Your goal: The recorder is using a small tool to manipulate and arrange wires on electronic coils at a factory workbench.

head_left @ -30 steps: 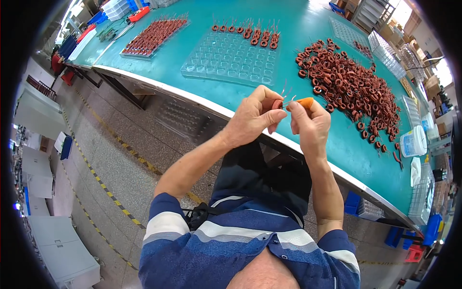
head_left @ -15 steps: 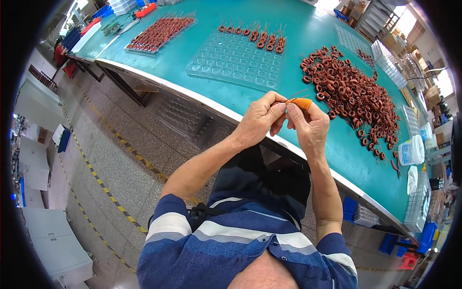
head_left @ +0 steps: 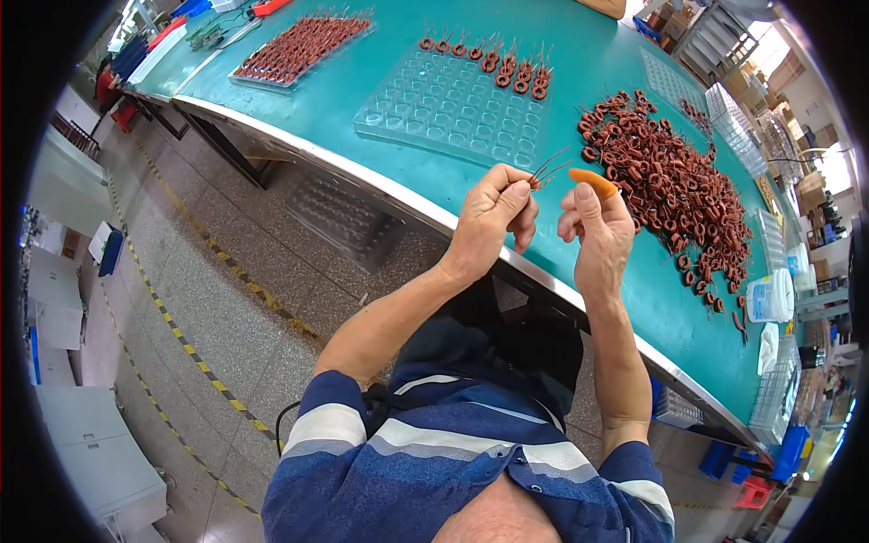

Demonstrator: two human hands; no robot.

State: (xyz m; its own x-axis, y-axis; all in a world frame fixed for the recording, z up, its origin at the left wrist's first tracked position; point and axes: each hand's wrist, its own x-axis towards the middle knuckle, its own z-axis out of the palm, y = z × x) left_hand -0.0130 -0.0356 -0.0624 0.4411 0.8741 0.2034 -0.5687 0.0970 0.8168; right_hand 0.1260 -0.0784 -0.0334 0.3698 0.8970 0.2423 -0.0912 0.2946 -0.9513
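Observation:
My left hand (head_left: 489, 222) is pinched on a wire-wound ring coil (head_left: 536, 184) above the near edge of the bench. Its thin leads stick up past the fingertips, and most of the ring is hidden by them. Just to the right, my right hand (head_left: 605, 240) is apart from the coil, fingers loosely bent and nothing visible in them. An orange finger cot (head_left: 593, 182) covers its index finger. Beyond the hands lies a clear tray (head_left: 425, 113) of round pockets, with reddish-brown coils (head_left: 490, 61) along its far side and far right corner.
A large heap of coils (head_left: 674, 176) covers the green bench (head_left: 380, 41) at right. A filled coil tray (head_left: 299, 50) lies at far left. A white tub (head_left: 769, 297) stands near the right edge. Another person's arm (head_left: 605, 7) rests at the far edge.
My right hand has come away from the coil and moved right. The left hand keeps hold, its coil's leads now spread upward. Another person's arm has appeared at the far edge.

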